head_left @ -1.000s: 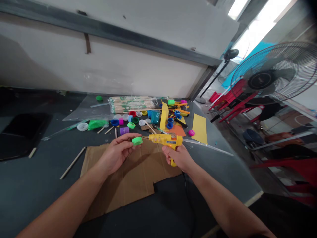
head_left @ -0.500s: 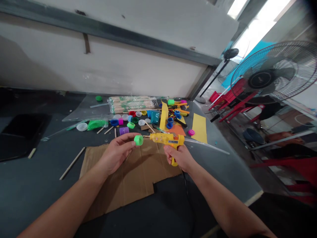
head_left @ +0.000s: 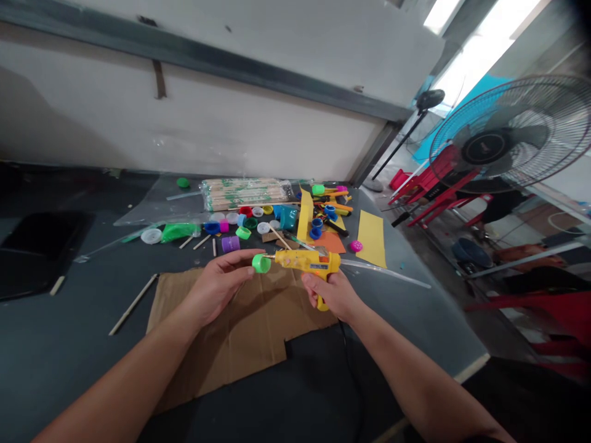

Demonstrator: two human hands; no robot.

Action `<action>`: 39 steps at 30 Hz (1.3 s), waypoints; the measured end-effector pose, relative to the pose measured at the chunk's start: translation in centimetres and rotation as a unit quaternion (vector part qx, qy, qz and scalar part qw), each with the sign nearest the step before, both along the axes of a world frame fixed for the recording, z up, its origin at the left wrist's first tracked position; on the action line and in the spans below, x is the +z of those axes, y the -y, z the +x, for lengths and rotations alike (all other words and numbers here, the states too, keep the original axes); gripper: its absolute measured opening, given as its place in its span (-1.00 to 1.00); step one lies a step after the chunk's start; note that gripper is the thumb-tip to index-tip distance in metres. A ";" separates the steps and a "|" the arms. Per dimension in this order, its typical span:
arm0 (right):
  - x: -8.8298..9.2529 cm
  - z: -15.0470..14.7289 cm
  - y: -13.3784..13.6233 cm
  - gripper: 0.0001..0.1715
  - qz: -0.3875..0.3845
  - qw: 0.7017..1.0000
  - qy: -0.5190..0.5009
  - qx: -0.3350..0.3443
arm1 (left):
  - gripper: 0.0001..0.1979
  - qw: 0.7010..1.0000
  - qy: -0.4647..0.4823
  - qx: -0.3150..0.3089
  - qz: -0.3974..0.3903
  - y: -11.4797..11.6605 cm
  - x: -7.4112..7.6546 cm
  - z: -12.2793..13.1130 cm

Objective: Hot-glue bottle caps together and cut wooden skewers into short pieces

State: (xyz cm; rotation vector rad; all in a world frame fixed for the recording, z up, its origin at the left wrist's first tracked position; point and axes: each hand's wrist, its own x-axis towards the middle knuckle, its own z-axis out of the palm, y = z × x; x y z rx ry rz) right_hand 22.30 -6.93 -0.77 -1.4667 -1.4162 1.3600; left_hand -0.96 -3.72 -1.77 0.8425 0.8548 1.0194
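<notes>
My left hand (head_left: 217, 286) pinches a green bottle cap (head_left: 261, 264) with its open side turned toward the right. My right hand (head_left: 333, 294) grips the handle of a yellow glue gun (head_left: 307, 263) with a clear glue stick (head_left: 388, 272) trailing from its back. The gun's nozzle tip touches the cap. Both hands hover over a sheet of brown cardboard (head_left: 240, 335) lying on the dark table (head_left: 69, 344).
Behind the hands lies a scatter of coloured bottle caps (head_left: 252, 223), wooden sticks (head_left: 132, 304), a pack of chopsticks (head_left: 244, 192), yellow paper (head_left: 372, 239) and orange paper (head_left: 331, 242). A standing fan (head_left: 512, 132) and red chairs (head_left: 431, 184) are off the table's right edge.
The cap has turned its open side toward the gun, and the glue gun moved left until its nozzle met the cap.
</notes>
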 end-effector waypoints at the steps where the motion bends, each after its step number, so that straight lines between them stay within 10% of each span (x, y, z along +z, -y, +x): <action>1: 0.0 0.0 0.0 -0.50 0.003 1.000 0.001 -0.002 | -0.67 1.000 -0.004 0.000 0.003 0.0 0.0 0.0; 19: 1.7 0.4 0.1 -0.49 -0.031 0.940 -0.332 0.073 | -0.74 0.975 -0.181 -0.035 0.125 0.2 0.0 0.6; 39: 2.0 1.1 -0.2 -0.52 -0.039 0.918 -0.386 0.078 | -0.79 0.785 -0.478 -0.080 0.387 0.4 -0.4 0.2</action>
